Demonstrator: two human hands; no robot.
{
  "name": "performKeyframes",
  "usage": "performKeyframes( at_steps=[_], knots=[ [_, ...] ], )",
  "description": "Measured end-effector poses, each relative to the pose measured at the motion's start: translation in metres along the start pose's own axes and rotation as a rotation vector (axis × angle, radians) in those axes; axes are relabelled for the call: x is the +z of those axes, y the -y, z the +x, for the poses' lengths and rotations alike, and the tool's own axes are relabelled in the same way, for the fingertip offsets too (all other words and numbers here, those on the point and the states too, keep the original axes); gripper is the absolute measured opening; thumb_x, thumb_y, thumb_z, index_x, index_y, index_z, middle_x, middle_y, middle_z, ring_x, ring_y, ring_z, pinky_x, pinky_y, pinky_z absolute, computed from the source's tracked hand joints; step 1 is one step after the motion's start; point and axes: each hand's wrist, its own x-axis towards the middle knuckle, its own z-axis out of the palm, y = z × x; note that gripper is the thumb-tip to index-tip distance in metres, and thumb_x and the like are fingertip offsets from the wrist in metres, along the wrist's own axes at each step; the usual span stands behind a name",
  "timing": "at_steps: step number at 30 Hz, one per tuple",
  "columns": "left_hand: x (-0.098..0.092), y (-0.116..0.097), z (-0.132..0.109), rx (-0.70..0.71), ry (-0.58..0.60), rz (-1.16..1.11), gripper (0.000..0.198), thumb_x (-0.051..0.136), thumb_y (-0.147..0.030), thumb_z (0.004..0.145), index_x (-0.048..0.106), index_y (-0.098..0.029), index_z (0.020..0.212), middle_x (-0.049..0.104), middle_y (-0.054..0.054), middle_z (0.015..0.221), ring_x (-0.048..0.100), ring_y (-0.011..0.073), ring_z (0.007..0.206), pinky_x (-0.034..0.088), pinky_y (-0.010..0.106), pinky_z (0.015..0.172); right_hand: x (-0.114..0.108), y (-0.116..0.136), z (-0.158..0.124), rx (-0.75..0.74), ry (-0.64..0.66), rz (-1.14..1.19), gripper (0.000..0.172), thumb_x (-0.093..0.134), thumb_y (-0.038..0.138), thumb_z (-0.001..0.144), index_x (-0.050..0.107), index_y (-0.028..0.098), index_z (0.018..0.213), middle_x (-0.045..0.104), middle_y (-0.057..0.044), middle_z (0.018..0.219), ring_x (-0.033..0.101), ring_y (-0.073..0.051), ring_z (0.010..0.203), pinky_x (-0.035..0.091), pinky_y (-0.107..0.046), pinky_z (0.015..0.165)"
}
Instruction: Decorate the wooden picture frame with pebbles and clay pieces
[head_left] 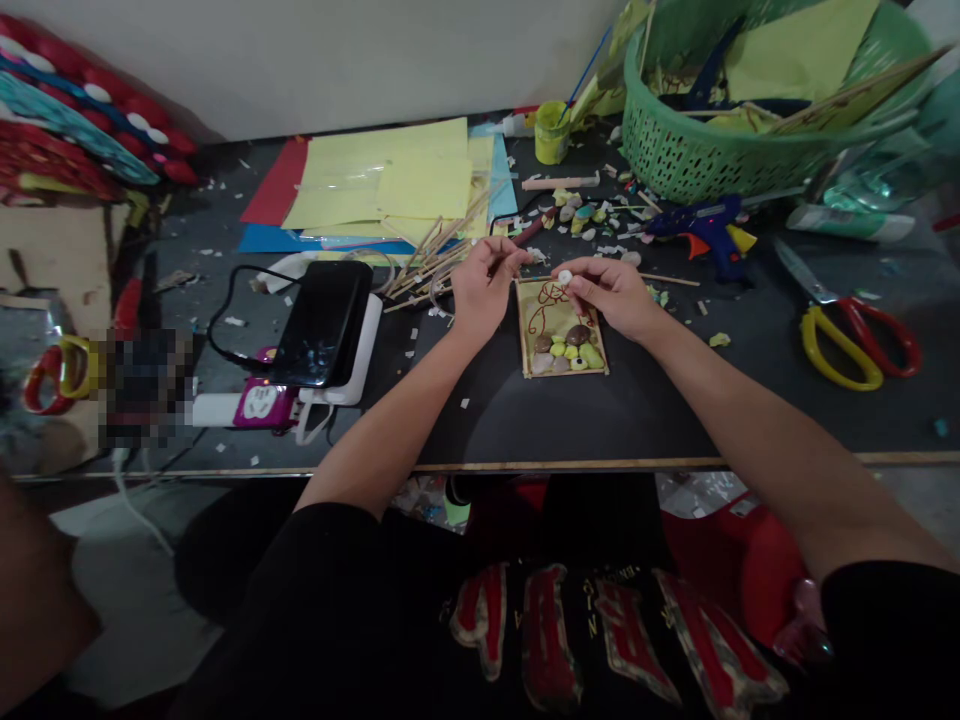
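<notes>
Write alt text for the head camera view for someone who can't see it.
A person's right hand pinches a small white piece near the top edge of a framed picture decorated with pebbles, the left hand nearby. Scissors, a phone, paper sheets and a green basket surround them on a scrap-littered dark table.

Pale wall [375, 55] behind a dark tabletop [480, 432], dim light.

Craft workspace: glue gun [709, 222], large scissors [831, 299], coloured paper [397, 160] and paint jar [552, 137] on a black tabletop [645, 420].
</notes>
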Motion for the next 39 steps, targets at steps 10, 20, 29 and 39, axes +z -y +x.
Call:
performKeyframes(
  at_steps=[10, 20, 29, 39],
  knots=[
    [-0.005, -0.013, 0.000, 0.021, -0.003, 0.009, 0.036, 0.042, -0.054, 0.098, 0.057, -0.022, 0.092, 0.071, 0.003, 0.080, 0.065, 0.0116, 0.070, 0.055, 0.029, 0.070, -0.001, 0.000, 0.000, 0.019, 0.009, -0.010, 0.041, 0.070, 0.055, 0.079, 0.069, 0.021, 0.101, 0.053, 0.003, 0.064, 0.047, -0.009, 0.053, 0.038, -0.026, 0.051],
    [-0.005, -0.009, -0.001, -0.002, -0.060, 0.037, 0.051, 0.025, -0.061, 0.099, 0.058, -0.024, 0.088, 0.054, -0.002, 0.062, 0.059, 0.0100, 0.059, 0.049, 0.026, 0.061, 0.000, 0.000, 0.000, -0.012, 0.034, 0.032, 0.035, 0.068, 0.055, 0.082, 0.067, 0.021, 0.091, 0.053, 0.003, 0.067, 0.048, -0.008, 0.052, 0.040, -0.025, 0.052],
    [-0.013, -0.012, 0.002, 0.201, -0.027, 0.275, 0.035, 0.047, -0.046, 0.098, 0.068, -0.024, 0.116, 0.069, 0.008, 0.120, 0.065, 0.0193, 0.110, 0.054, 0.033, 0.092, 0.000, -0.002, 0.001, -0.040, 0.023, 0.049, 0.038, 0.069, 0.053, 0.083, 0.069, 0.017, 0.095, 0.054, 0.004, 0.064, 0.049, -0.006, 0.050, 0.041, -0.022, 0.051],
    [-0.005, -0.028, -0.008, 0.530, 0.233, 0.363, 0.032, 0.048, -0.038, 0.098, 0.062, -0.026, 0.125, 0.065, 0.007, 0.119, 0.061, 0.0181, 0.114, 0.049, 0.036, 0.100, 0.000, -0.007, 0.003, -0.038, 0.031, 0.003, 0.044, 0.068, 0.060, 0.080, 0.065, 0.018, 0.092, 0.052, 0.004, 0.061, 0.046, -0.007, 0.050, 0.041, -0.022, 0.049]
  ],
)
